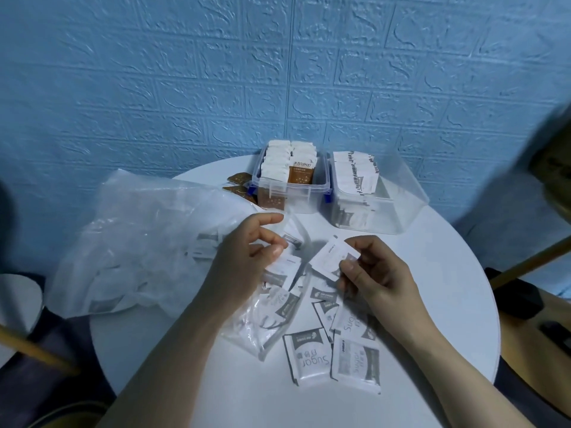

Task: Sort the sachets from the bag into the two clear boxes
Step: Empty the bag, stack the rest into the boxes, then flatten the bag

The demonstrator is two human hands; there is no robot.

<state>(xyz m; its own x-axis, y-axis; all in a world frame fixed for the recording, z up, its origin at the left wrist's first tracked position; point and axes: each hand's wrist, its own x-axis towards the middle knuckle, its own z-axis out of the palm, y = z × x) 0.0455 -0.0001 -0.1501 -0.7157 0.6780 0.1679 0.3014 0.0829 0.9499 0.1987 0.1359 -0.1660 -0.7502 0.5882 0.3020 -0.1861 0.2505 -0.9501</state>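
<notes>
On the round white table (448,298) lies a crumpled clear plastic bag (139,242) with white sachets inside. My left hand (247,257) pinches a white sachet (282,268) at the bag's mouth. My right hand (374,273) pinches another white sachet (330,257) lifted just above the table. Several white sugar sachets (309,359) lie loose near the table's front. At the back stand two clear boxes: the left box (290,197) holds brown-and-white sachets in rows, the right box (398,199) holds white sachets at its left side.
A few brown sachets (239,183) lie beside the left box. A blue textured wall stands right behind the table. Wooden chair parts (525,261) show at the right and lower left. A dark blurred shape covers the upper right corner.
</notes>
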